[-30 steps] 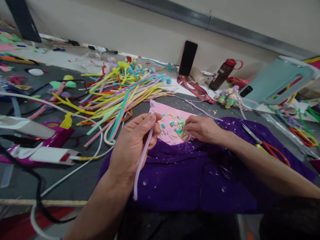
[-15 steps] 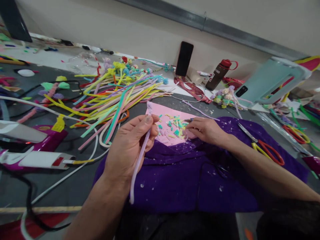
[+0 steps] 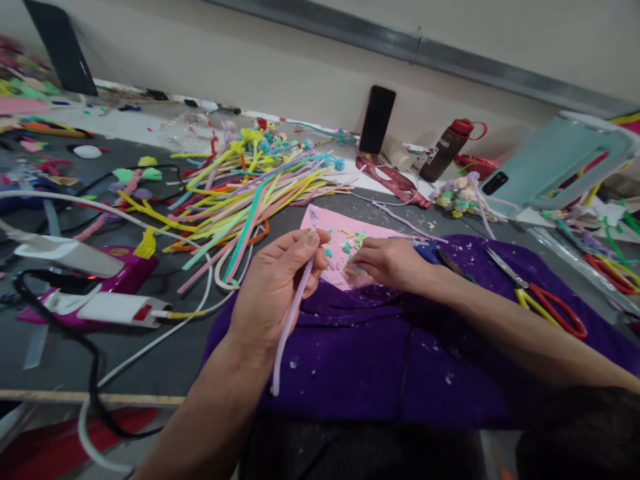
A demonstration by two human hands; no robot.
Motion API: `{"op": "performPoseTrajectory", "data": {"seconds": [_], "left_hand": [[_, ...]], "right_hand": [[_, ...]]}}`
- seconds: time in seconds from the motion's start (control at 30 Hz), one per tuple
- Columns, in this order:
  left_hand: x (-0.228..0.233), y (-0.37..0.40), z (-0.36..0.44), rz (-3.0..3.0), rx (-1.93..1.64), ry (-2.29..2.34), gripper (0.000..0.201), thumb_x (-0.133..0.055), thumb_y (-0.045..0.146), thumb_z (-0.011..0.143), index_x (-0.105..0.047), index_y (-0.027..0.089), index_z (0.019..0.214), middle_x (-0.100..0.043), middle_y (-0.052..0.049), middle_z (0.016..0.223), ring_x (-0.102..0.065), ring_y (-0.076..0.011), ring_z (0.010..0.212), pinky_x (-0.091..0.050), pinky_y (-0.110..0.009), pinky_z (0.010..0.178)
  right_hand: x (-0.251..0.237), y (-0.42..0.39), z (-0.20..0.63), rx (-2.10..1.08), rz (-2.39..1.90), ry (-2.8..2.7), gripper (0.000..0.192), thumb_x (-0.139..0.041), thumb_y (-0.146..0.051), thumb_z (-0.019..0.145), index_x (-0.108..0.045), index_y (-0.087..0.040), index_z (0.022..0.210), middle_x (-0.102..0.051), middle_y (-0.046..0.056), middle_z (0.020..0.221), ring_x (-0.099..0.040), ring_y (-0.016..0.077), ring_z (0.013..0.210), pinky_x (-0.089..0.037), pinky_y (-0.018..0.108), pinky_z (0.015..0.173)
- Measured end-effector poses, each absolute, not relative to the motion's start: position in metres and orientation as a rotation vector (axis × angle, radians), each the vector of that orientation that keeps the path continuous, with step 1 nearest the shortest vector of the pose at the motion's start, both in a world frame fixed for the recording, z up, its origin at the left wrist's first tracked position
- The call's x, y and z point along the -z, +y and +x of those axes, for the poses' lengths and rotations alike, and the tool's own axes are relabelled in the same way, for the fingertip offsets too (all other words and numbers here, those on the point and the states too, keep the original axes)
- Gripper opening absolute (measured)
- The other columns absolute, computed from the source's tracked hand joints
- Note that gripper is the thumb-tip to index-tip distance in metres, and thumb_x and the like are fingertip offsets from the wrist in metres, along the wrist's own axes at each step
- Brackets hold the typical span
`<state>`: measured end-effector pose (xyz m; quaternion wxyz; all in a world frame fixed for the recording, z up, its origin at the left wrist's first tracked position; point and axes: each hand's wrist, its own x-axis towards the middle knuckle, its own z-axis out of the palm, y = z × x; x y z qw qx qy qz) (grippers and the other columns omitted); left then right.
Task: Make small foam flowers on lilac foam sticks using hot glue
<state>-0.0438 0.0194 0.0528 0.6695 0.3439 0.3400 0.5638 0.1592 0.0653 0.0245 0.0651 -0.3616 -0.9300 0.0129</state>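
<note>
My left hand pinches a lilac pipe cleaner between thumb and fingers. The stem's upper end, which looks twisted or curled, stands above the fingertips, and its long tail hangs down over the palm. My right hand is over a pink sheet, its fingertips closed together among short cut pieces of pipe cleaner. Whatever is between those fingertips is hidden. Just right of that hand, a tool with blue and black parts lies on the purple cloth, partly covered by the wrist.
Scissors with red and yellow handles rest on the cloth at right. A heap of coloured pipe cleaners spreads behind my left hand. Farther back stand a phone, a bottle and a teal container. Chargers and cables lie at left.
My right hand has shifted toward the left and nearer over the cut pieces. The blue and black tool now shows beside its wrist. My left hand keeps its pinch; the whole view has swung slightly left.
</note>
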Motion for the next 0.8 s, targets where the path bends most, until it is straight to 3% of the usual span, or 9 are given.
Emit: {"op": "performPoseTrajectory", "data": {"seconds": [0.27, 0.53, 0.63, 0.8], "left_hand": [[-0.053, 0.017, -0.045, 0.76, -1.248, 0.737, 0.012, -0.061, 0.024, 0.072, -0.065, 0.014, 0.077, -0.053, 0.001, 0.057, -0.039, -0.0036, 0.042, -0.028, -0.014, 0.035], [-0.053, 0.017, -0.047, 0.76, -1.23, 0.72, 0.013, -0.062, 0.026, 0.072, -0.065, 0.014, 0.076, -0.053, 0.002, 0.057, -0.038, -0.0032, 0.041, -0.026, -0.015, 0.035], [-0.054, 0.017, -0.046, 0.736, -1.229, 0.731, 0.013, -0.063, 0.026, 0.071, -0.065, 0.014, 0.076, -0.054, 0.002, 0.056, -0.039, -0.0032, 0.04, -0.026, -0.015, 0.035], [-0.052, 0.019, -0.045, 0.743, -1.212, 0.746, 0.015, -0.065, 0.028, 0.07, -0.065, 0.015, 0.076, -0.055, 0.002, 0.056, -0.039, -0.0028, 0.039, -0.025, -0.015, 0.034]], "right_hand": [[-0.019, 0.082, 0.133, 0.061, -0.882, -2.935, 0.018, -0.045, -0.023, 0.085, -0.063, -0.021, 0.088, -0.056, 0.002, 0.078, -0.048, 0.012, 0.067, -0.023, 0.024, 0.053], [-0.014, 0.086, 0.128, 0.19, -0.94, -2.959, 0.017, -0.042, -0.021, 0.084, -0.058, -0.015, 0.086, -0.059, 0.006, 0.079, -0.047, 0.0129, 0.061, -0.022, 0.025, 0.051], [-0.023, 0.081, 0.13, 0.02, -1.071, -2.804, 0.016, -0.044, -0.021, 0.082, -0.056, -0.015, 0.092, -0.061, 0.006, 0.083, -0.05, 0.0129, 0.064, -0.029, 0.024, 0.054], [-0.037, 0.068, 0.14, -0.35, -1.154, -2.407, 0.013, -0.048, -0.015, 0.08, -0.06, -0.016, 0.086, -0.062, 0.002, 0.077, -0.054, 0.0109, 0.066, -0.039, 0.022, 0.06]]}}
